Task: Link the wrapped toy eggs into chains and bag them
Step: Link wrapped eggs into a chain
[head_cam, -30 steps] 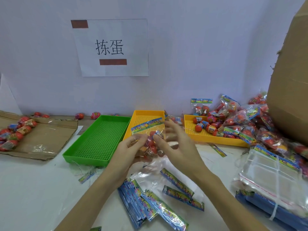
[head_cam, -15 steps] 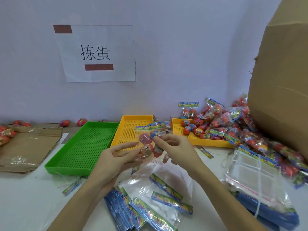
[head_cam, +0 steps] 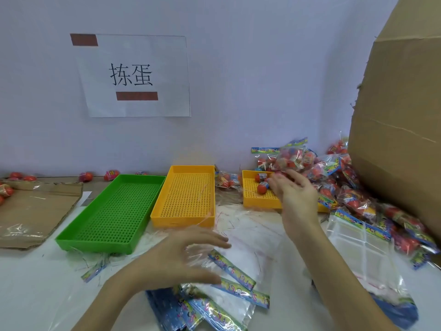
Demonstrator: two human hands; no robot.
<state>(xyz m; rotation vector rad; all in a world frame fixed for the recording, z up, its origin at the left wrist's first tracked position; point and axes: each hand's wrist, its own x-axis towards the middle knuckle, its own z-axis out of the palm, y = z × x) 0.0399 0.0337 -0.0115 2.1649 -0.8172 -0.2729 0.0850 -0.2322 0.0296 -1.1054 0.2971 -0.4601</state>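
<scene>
Your right hand [head_cam: 294, 194] is up at two o'clock over the far yellow tray [head_cam: 256, 199], fingers loosely spread, grip released, and a filled bag of eggs [head_cam: 290, 156] sits blurred just above your fingertips; whether you're touching it, I can't tell. It's right at the edge of the heap of filled bags [head_cam: 353, 187] piled against the cardboard box [head_cam: 401, 130]. Two loose wrapped eggs [head_cam: 262, 183] lie in that tray beside your hand. Your left hand [head_cam: 181, 259] hangs at six o'clock, fingers straight and spread, grip released, over the stack of empty bags [head_cam: 214, 304] on the bench [head_cam: 35, 283]. The near yellow tray [head_cam: 187, 197] and the green tray [head_cam: 114, 211] lie side by side at eleven o'clock. More loose eggs [head_cam: 111, 175] line the wall at ten o'clock, by the flattened cardboard [head_cam: 35, 211].
</scene>
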